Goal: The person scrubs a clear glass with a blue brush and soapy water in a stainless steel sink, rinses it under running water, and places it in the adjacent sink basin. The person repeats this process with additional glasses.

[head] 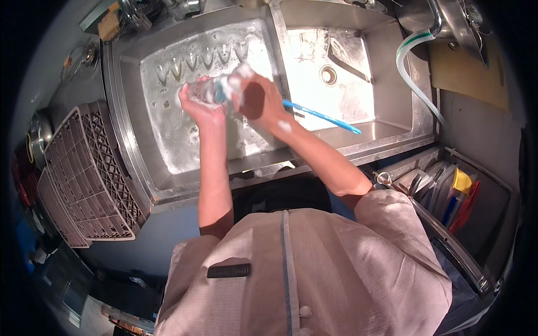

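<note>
My left hand (204,111) is cupped around a clear, suds-covered drinking glass (201,91) above the left sink basin. My right hand (267,98), coated with white foam, presses a teal scrubber (220,92) at the glass's right end. Foam and motion blur hide the scrubber's shape. From behind my right wrist a blue handle (323,116) slants across the divider over the right basin; I cannot tell whether it belongs to the scrubber. Several tapered, shiny shapes (207,56) line up in the soapy water beyond my hands; whether they are glasses or reflections is unclear.
The steel left basin (133,84) holds sudsy water. A drain (328,76) shows in the right basin (391,84), with a pale hose (403,69) hanging beside it. Plastic racks (80,168) stand at left. Upright boards and utensils (445,197) fill a holder at right.
</note>
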Action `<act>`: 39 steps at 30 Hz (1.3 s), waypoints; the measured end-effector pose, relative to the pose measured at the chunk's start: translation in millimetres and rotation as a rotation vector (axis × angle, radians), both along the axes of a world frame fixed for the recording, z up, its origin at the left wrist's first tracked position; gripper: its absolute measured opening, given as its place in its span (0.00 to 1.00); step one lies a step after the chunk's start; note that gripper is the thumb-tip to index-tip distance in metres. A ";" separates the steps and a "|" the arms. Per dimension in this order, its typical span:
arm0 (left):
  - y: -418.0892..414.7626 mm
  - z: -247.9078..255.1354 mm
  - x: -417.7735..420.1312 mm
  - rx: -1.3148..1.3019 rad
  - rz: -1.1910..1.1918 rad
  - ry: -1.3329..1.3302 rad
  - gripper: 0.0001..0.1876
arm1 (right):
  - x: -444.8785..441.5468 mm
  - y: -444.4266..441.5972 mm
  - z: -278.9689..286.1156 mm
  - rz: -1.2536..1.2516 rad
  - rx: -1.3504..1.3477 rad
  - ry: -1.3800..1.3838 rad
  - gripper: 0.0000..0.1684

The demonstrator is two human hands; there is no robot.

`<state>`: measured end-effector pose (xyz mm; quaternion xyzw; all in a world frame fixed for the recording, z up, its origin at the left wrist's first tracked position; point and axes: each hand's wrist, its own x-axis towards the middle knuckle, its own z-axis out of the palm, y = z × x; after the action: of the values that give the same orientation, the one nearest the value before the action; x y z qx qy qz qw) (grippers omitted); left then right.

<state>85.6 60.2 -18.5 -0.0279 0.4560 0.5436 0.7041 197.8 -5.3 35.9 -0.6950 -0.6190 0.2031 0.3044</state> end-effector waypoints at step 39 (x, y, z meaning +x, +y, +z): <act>-12.9 19.0 16.1 0.108 -0.254 0.508 0.38 | 19.6 23.6 7.1 0.198 -0.107 0.186 0.25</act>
<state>101.7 47.4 0.5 0.2041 0.5880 0.4642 0.6302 217.3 18.2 42.9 -0.6238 -0.6421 0.3282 0.3014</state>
